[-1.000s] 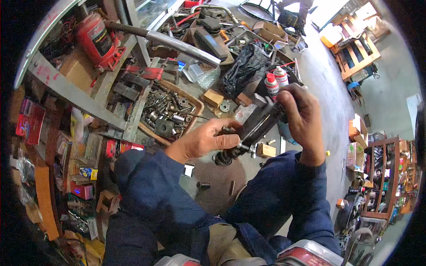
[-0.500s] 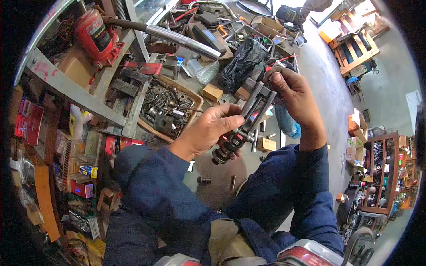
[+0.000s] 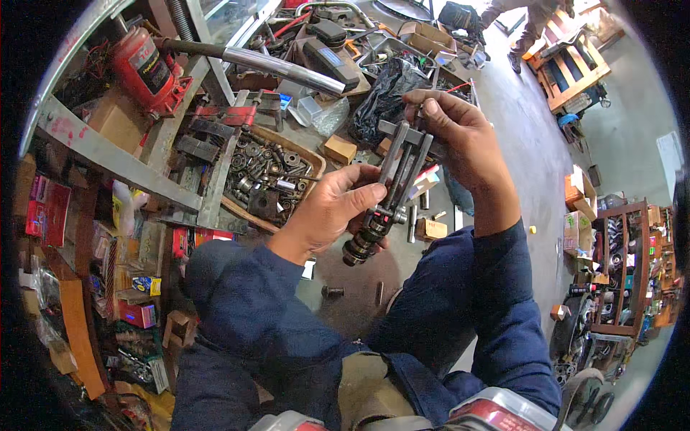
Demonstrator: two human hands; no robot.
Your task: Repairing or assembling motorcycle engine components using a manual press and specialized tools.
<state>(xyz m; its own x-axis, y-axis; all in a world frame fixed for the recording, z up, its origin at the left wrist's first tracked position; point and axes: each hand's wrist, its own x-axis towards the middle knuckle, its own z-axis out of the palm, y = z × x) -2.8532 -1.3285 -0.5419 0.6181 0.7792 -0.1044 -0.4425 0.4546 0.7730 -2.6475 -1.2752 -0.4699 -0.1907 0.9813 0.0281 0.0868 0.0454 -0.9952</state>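
A two-armed steel gear puller [image 3: 394, 167] is held up in front of me, tilted with its crossbar end up and away. My left hand [image 3: 332, 208] closes round its lower part, thumb along one arm. At the puller's lower end sits a short dark shaft with stepped, ring-like collars [image 3: 365, 237], some of its far side hidden by my fingers. My right hand [image 3: 463, 140] pinches the end of the puller's centre screw above the crossbar [image 3: 411, 135]; its fingertips partly cover that end.
A wooden tray of bearings and metal parts [image 3: 313, 154] lies beyond my left hand. A red bottle jack [image 3: 147, 72] stands on the metal frame [image 3: 122, 154] at left. A black plastic bag [image 3: 384, 93] lies ahead. Loose cylindrical parts [image 3: 333, 292] rest on the floor. Another person's legs [image 3: 525, 36] show far right.
My right hand and the puller's upper end have shifted left, and the puller stands a little steeper. The other person's legs have come further into view.
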